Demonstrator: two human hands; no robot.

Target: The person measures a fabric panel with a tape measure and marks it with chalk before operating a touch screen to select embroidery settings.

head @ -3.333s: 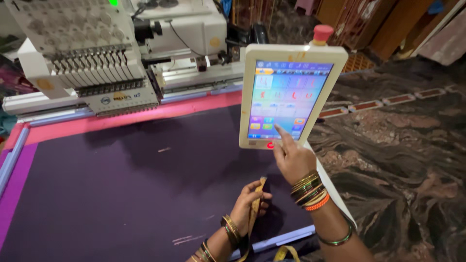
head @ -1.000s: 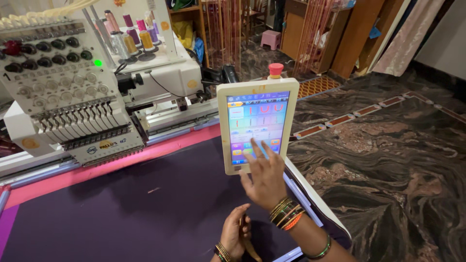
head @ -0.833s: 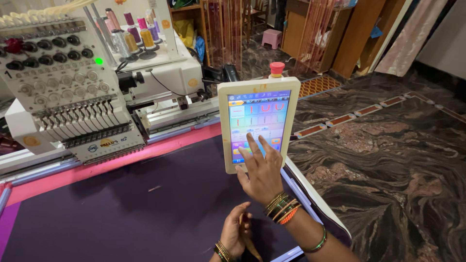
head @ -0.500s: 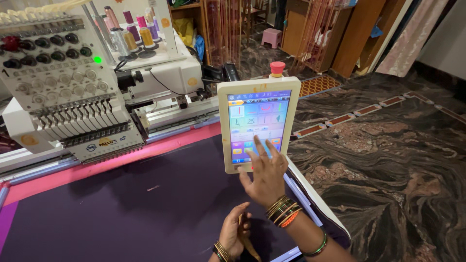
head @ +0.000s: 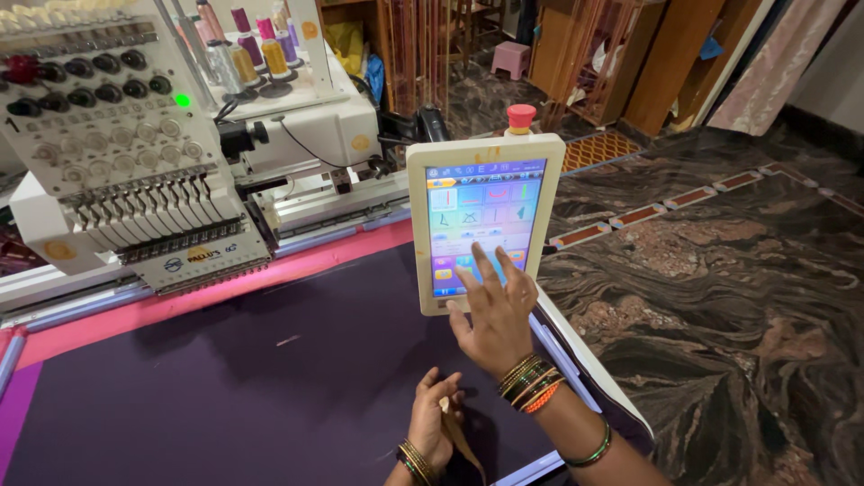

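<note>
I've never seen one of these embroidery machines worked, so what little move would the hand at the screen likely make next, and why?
Probably a short press with one fingertip on a button in the lower half of the touchscreen panel. The right hand is spread open with its fingertips at the bottom rows of icons. The left hand rests on the purple fabric, pinching a tan strip.

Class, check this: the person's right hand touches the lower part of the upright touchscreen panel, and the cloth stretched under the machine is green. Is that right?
Not quite. The head view shows the cloth is dark purple, not green. The right hand does touch the lower part of the touchscreen panel.
</note>
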